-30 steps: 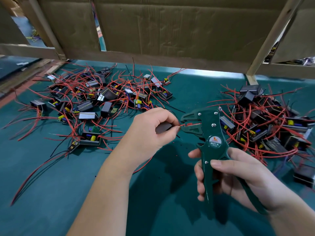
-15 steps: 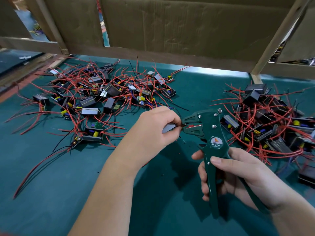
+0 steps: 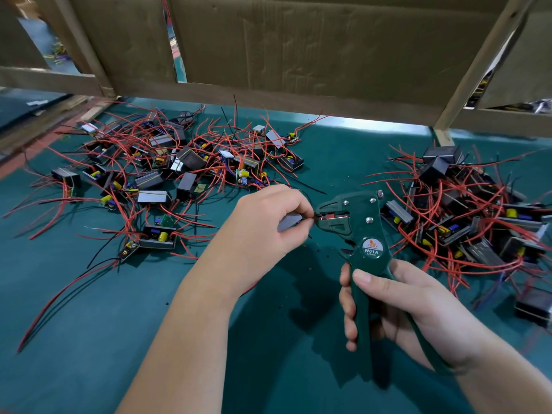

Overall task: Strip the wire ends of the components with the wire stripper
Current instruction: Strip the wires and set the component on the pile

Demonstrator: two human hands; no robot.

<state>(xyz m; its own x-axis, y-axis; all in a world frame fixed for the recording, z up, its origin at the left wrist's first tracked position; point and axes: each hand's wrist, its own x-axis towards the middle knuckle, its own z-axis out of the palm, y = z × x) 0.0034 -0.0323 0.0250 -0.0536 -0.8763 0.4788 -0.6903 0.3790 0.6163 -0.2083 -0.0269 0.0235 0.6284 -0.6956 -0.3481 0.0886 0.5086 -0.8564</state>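
Left hand (image 3: 263, 227): grip pinching grey component (image 3: 289, 225), wire end (image 3: 314, 217) in wire stripper (image 3: 358, 225) mouth, centre bench (image 3: 89, 324). Right hand (image 3: 397, 306): grip clamped round stripper handles. Component piles far left (image 3: 167, 174), right (image 3: 466, 216).

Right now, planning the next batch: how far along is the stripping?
Done: red scraps on the mat suggest some ends stripped. In hand: left hand holds a component's wire in the wire stripper gripped by the right hand. Left: two piles; unclear which is finished.

A teal work surface (image 3: 89, 354) runs back to brown cardboard panels (image 3: 298, 49) held in a pale wooden frame (image 3: 488, 55).
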